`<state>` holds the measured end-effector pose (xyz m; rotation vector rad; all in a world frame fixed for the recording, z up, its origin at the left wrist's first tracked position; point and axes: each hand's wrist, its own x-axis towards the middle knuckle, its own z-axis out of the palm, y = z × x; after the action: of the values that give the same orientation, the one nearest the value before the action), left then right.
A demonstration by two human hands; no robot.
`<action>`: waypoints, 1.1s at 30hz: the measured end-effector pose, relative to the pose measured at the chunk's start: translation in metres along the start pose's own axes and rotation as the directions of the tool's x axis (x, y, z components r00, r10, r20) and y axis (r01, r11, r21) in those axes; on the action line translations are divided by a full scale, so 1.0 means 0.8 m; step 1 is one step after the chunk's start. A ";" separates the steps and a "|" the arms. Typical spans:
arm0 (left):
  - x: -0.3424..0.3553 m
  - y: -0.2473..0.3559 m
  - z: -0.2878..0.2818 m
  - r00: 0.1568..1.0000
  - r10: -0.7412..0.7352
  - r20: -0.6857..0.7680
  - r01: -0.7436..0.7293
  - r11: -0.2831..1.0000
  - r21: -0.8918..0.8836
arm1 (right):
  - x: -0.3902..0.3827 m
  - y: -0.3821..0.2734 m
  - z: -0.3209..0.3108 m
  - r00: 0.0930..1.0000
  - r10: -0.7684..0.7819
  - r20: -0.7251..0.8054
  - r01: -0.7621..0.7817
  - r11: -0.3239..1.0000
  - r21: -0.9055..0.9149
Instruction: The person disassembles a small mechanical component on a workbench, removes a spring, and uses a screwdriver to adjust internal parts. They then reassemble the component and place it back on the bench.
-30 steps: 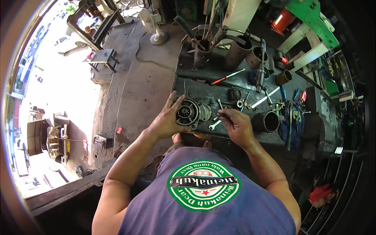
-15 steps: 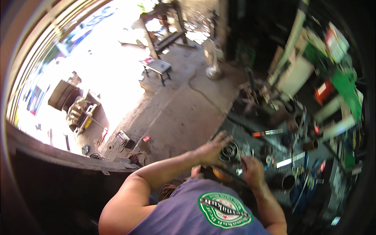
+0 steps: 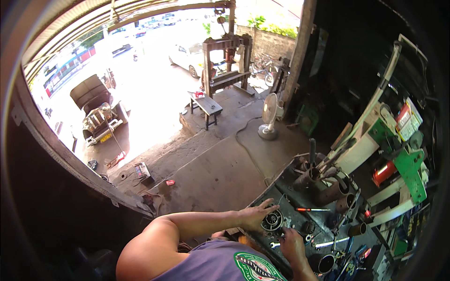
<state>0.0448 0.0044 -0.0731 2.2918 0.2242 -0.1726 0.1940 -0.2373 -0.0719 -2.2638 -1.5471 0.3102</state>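
My left hand [image 3: 256,217] lies against the left side of a round, ringed metal part [image 3: 272,220] on the dark workbench [image 3: 287,206]. Its fingers are stretched out and apart toward the far edge of the part. Close by the part's near right side is my right hand [image 3: 293,247], its fingers curled together. Whatever these fingers pinch is too small and dark to name. A wrench [image 3: 274,245] rests just left of my right hand. Small metal rings [image 3: 308,238] lie to its right.
A red-handled screwdriver [image 3: 311,209], upright pipe pieces [image 3: 307,178] and scattered tools crowd the bench. A green metal frame [image 3: 410,173] stands at right. Beyond the bench are a standing fan [image 3: 269,114], a small table [image 3: 206,107] and a press frame [image 3: 227,65].
My view has tilted up, so the bench and hands sit lower in the picture and more of the yard shows. Both hands stay beside the round metal part.
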 end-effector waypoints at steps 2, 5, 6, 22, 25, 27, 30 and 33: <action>0.000 -0.002 0.000 1.000 -0.002 -0.003 0.002 1.000 -0.013 | 0.001 0.000 0.000 0.999 -0.021 0.035 0.021 1.000 0.001; 0.004 -0.005 0.003 1.000 0.003 -0.003 -0.003 1.000 0.003 | 0.005 -0.002 0.002 0.998 0.011 0.069 0.000 0.988 -0.157; 0.004 -0.007 0.004 1.000 0.010 -0.004 -0.010 1.000 0.012 | 0.007 -0.003 0.003 0.997 -0.021 0.071 0.035 0.979 -0.203; 0.001 0.000 -0.014 0.997 -0.029 0.069 0.031 0.999 -0.018 | 0.029 -0.011 -0.008 0.980 -0.079 0.181 0.145 0.909 -0.390; 0.002 -0.001 -0.014 0.998 -0.017 0.058 0.018 1.000 -0.019 | 0.029 -0.004 -0.003 0.972 -0.049 0.232 0.132 0.924 -0.358; 0.003 -0.001 -0.014 0.997 -0.022 0.069 0.023 0.999 -0.025 | 0.030 0.000 -0.001 0.948 -0.023 0.317 0.148 0.915 -0.376; 0.002 0.002 -0.017 0.998 -0.022 0.063 0.023 0.999 -0.022 | 0.030 0.000 0.001 0.972 -0.024 0.234 0.115 0.915 -0.386; 0.001 0.002 -0.016 1.000 0.010 0.027 -0.011 1.000 0.018 | 0.028 -0.007 0.000 0.980 -0.017 0.199 0.098 0.909 -0.406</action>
<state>0.0464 0.0131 -0.0635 2.3069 0.1973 -0.2004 0.1974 -0.2149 -0.0691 -2.5599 -1.9301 0.2007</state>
